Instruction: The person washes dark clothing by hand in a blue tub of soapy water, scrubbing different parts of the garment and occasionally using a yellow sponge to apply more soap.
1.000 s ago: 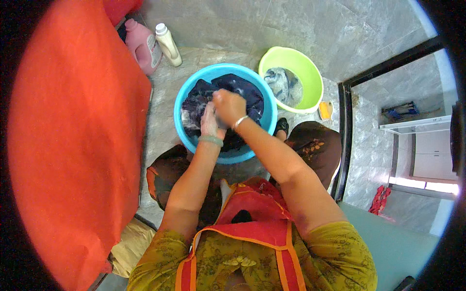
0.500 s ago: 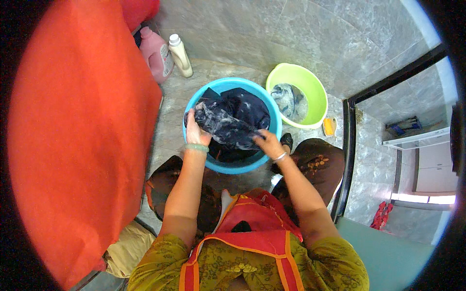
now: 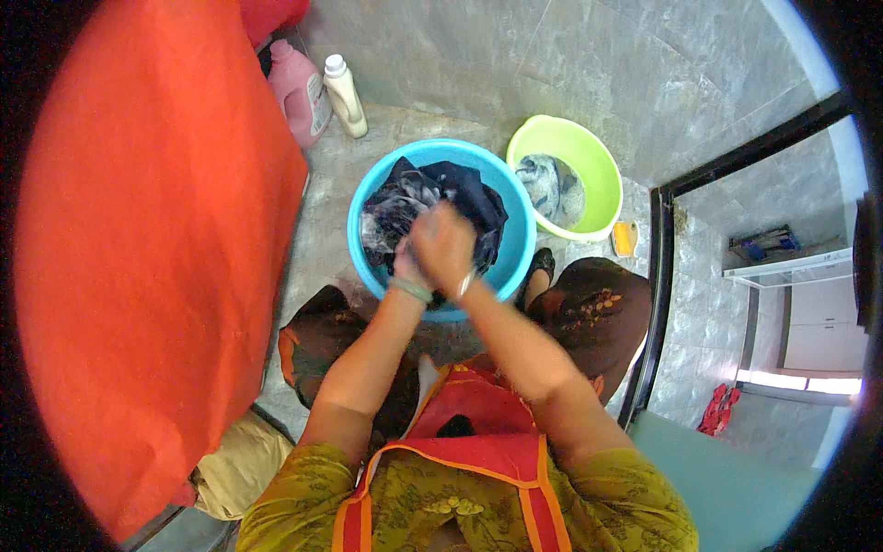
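Observation:
A dark, soapy garment (image 3: 391, 216) lies bunched in the blue basin (image 3: 521, 267), with white suds across its left part. Over the near middle of the basin my two hands are pressed together on the cloth. My right hand (image 3: 443, 244) is smeared by motion and lies over my left hand (image 3: 407, 267), closed on the garment. My left hand is partly hidden beneath it, its fingers closed at the cloth. A green bangle circles my left wrist, a silvery one my right.
Right of the blue basin stands a lime-green basin (image 3: 602, 184) holding wet, sudsy cloth (image 3: 543, 184). Beside it lies an orange bar in a small dish (image 3: 624, 239). A pink jug (image 3: 299, 97) and a cream bottle (image 3: 345, 97) stand at the wall. Red fabric (image 3: 166, 230) hangs at left; a black door frame (image 3: 658, 276) rises at right.
My hands have come together from opposite sides of the basin, the right moving left across the cloth. The garment, stretched between them before, is now bunched lower in the basin.

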